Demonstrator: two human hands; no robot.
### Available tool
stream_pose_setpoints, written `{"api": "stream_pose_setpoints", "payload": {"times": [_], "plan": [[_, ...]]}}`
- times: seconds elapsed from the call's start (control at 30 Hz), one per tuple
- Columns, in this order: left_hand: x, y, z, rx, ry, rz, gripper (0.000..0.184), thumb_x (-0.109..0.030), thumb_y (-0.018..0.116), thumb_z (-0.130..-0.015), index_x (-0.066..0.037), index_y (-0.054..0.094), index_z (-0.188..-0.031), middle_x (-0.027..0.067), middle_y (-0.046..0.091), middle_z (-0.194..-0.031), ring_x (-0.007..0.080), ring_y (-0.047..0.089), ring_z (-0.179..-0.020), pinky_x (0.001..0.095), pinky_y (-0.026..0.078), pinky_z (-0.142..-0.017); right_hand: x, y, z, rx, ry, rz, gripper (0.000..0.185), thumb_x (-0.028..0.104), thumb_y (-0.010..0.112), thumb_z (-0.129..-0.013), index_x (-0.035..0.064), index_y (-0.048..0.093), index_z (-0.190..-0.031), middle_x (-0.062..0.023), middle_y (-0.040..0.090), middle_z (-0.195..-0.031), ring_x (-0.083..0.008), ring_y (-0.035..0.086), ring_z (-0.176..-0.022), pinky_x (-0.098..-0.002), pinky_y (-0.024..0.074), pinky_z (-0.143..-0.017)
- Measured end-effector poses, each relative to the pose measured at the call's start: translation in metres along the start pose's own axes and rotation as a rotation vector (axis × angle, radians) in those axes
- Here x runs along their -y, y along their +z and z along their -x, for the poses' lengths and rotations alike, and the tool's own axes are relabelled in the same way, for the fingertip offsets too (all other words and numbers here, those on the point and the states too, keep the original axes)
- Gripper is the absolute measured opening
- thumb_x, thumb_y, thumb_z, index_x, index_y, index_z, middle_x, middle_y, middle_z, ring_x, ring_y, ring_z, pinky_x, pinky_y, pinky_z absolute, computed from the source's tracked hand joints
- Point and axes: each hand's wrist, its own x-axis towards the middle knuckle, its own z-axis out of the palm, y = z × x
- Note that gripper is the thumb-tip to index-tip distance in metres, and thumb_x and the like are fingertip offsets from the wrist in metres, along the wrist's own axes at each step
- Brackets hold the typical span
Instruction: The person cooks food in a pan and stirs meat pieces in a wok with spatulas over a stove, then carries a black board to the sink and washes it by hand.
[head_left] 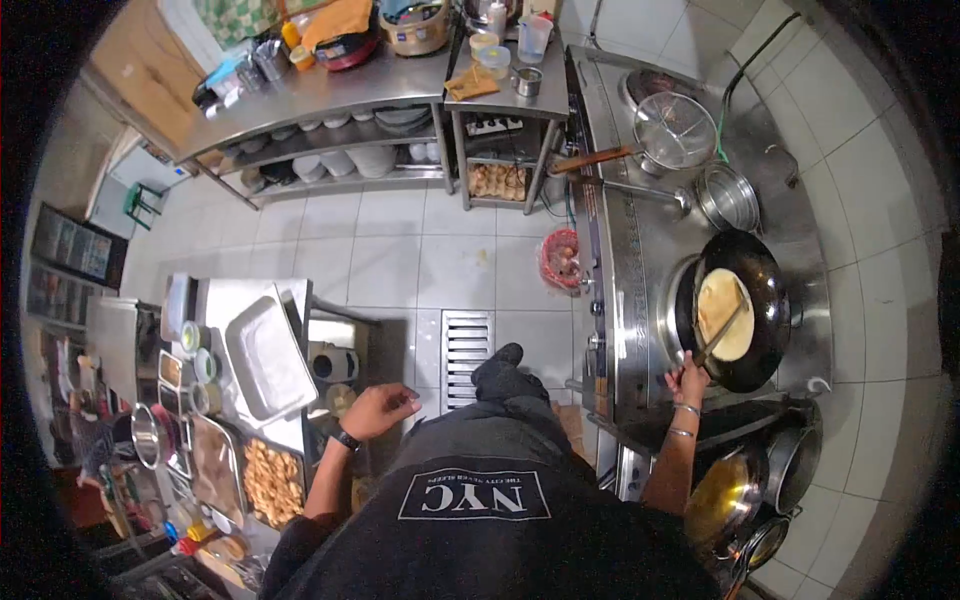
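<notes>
We saw the pale yellow round point(718, 300) flat in the black wok point(765, 345). Our right hand point(688, 381) grasped the long-handled tool point(722, 328) reaching over it. Clockwise from the wok's twelve, steel pots point(728, 196) stood near twelve o'clock, a yellow-filled pan point(722, 492) at six and a strainer point(675, 130) at eleven. Our left hand point(380, 409), empty and loosely curled, hung well apart past eight.

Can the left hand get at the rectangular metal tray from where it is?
Probably yes: the left hand looks empty and hangs just off the near corner of the rectangular metal tray, with nothing visible between them.
</notes>
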Motion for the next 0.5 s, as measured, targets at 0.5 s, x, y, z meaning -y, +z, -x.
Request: {"api": "stream_pose_setpoints", "payload": {"times": [0.5], "plan": [[-0.024,-0.100,-0.363,-0.146,0.226,-0.064,0.032,-0.029,0.064,-0.092,-0.003,0.066,-0.111,0.0132,0.068,-0.107,0.0222,0.064,-0.097,0.0346,0.050,-0.083,0.136,-0.076,0.114,-0.279,-0.101,0.343,0.016,0.016,0.057,-0.091,0.0026,0.062,-0.083,-0.0002,0.051,-0.059,-0.0094,0.048,-0.046,-0.0274,0.0371,-0.041]]}}
